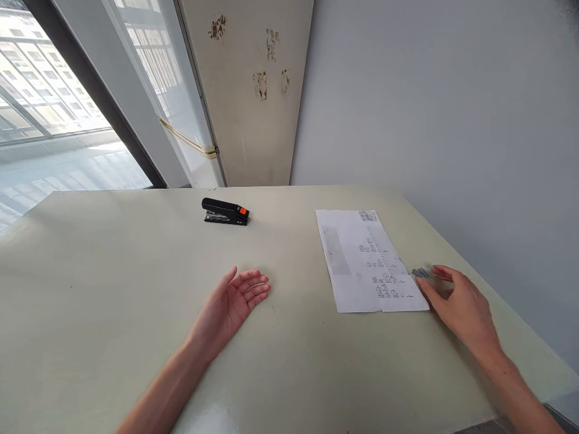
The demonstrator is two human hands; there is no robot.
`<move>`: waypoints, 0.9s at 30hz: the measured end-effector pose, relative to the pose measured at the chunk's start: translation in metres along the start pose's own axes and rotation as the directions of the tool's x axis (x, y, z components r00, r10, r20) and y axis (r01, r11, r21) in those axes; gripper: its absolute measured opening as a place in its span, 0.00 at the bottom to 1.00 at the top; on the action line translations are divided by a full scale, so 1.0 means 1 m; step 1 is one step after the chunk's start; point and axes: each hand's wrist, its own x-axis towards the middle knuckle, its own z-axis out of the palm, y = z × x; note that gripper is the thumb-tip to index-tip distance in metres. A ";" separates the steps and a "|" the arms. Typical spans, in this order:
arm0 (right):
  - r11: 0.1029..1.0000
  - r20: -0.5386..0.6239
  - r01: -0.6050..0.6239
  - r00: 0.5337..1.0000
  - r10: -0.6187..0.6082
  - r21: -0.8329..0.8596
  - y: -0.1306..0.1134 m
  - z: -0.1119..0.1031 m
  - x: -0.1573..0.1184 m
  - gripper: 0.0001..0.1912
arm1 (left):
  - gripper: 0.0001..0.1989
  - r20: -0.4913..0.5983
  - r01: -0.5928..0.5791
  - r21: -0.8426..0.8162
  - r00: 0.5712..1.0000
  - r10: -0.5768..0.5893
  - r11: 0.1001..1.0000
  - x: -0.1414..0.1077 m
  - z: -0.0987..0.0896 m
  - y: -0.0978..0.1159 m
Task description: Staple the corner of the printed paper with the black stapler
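My left hand [239, 296] rests palm up near the middle of the table, fingers extended, holding nothing. At the right, my right hand [459, 301] reaches beside the paper's edge, with thumb and fingers apart around some small grey staples [420, 273]; the thumb tip is close to them, and whether it touches them is hard to tell. White printed paper [357, 265] lies flat just left of that hand. A black stapler [225, 212] with an orange mark lies farther back, beyond my left hand.
The pale table [113, 289] meets a grey wall [429, 108] along its right side. Behind it stand a beige panel [248, 132] with brown marks and a white door with a handle [187, 140]. A window is at the far left.
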 end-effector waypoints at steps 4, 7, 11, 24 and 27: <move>1.000 -0.035 -0.005 0.999 0.006 0.027 -0.007 0.008 0.003 0.27 | 0.18 0.017 -0.017 0.020 1.000 0.016 1.000 0.000 -0.002 0.000; 0.999 -0.053 0.021 0.998 -0.019 0.030 -0.013 0.013 0.004 0.26 | 0.17 0.031 -0.017 0.020 0.999 0.016 1.000 -0.001 -0.002 -0.001; 0.995 -0.089 0.086 0.993 -0.080 0.059 -0.024 0.012 0.006 0.28 | 0.14 0.061 -0.013 0.004 0.998 0.013 1.000 -0.002 -0.002 -0.001; 0.598 -0.029 0.633 0.698 -0.715 0.491 -0.200 0.001 -0.083 0.16 | 0.20 0.218 0.073 0.077 0.972 -0.088 0.994 -0.004 0.006 -0.027; 0.470 -0.027 0.666 0.592 -0.805 0.579 -0.231 0.010 -0.101 0.19 | 0.23 0.306 0.162 0.063 0.936 -0.174 0.985 -0.009 0.009 -0.037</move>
